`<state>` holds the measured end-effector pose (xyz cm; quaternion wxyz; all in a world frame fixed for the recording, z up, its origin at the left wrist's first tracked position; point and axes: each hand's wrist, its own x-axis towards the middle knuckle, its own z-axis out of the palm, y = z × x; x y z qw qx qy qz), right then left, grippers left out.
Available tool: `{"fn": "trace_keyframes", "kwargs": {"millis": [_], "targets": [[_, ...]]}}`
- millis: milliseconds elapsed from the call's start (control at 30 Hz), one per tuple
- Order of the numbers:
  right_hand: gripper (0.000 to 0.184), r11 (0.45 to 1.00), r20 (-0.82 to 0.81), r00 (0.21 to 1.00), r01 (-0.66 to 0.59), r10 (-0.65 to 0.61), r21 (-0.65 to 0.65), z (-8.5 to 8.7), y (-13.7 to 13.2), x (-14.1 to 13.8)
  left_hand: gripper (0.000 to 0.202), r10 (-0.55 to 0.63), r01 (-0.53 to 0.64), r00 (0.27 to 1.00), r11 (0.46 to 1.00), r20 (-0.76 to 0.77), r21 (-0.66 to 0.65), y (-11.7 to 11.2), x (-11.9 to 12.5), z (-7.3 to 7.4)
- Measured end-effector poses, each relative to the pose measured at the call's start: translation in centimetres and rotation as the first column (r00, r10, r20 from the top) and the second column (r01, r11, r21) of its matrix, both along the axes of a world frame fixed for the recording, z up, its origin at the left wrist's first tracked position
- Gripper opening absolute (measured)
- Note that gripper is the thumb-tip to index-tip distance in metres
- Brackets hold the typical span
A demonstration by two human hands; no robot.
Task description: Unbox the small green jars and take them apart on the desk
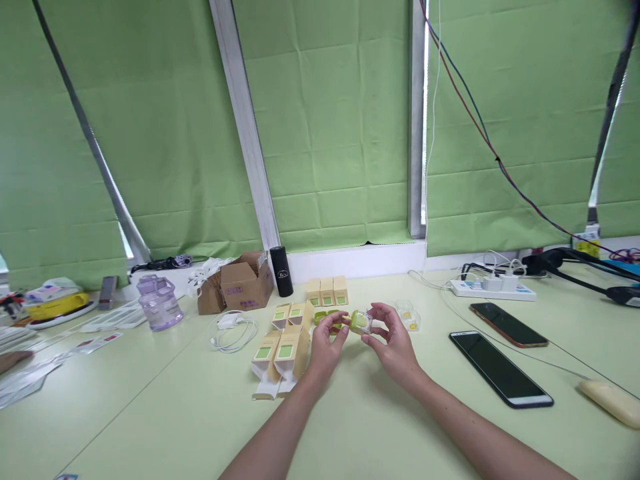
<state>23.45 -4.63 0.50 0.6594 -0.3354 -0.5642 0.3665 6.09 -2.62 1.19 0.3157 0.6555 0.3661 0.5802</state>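
Between my two hands is a small clear bottle with a green top [361, 323], lying on its side above the table. My left hand [328, 339] pinches at its green end. The fingers of my right hand [392, 339] are closed round its clear end. Just behind my left hand sit some green pieces [321, 316], partly hidden by the fingers. Several small clear pieces with yellow spots [411, 317] lie behind my right hand. Left of my left hand stand several cream boxes with green labels [292, 351], the nearest with their flaps open.
More cream boxes [327, 292] stand at the back, near a black cylinder [281, 272] and an open cardboard box [246, 283]. A purple jug [160, 303] and a white charger cable [233, 332] are left. Two phones [501, 369], a power strip [493, 289] and a beige mouse [611, 401] lie right.
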Motion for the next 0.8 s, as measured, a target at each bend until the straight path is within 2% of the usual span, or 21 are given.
{"fn": "trace_keyframes", "kwargs": {"millis": [267,600,700,800], "targets": [[0.057,0.998,0.036,0.997,-0.068,0.068,0.007,-0.2,-0.1,-0.1,0.027,0.061,-0.061,0.998,0.998,0.026,-0.008,0.5,0.0,-0.3],[0.052,0.991,0.169,0.976,-0.134,0.135,-0.016,-0.8,0.0,-0.2,0.007,0.171,-0.158,0.982,0.976,-0.081,0.148,-0.9,0.5,0.1],[0.053,0.994,0.254,0.962,-0.107,0.098,0.022,-1.1,0.2,-0.2,0.007,0.203,-0.179,0.97,0.968,-0.132,0.175,-1.6,0.7,0.6],[0.055,0.993,0.369,0.929,-0.028,-0.018,0.119,-1.3,0.5,0.0,0.007,0.23,-0.19,0.955,0.959,-0.185,0.21,-2.0,0.8,0.8]]}}
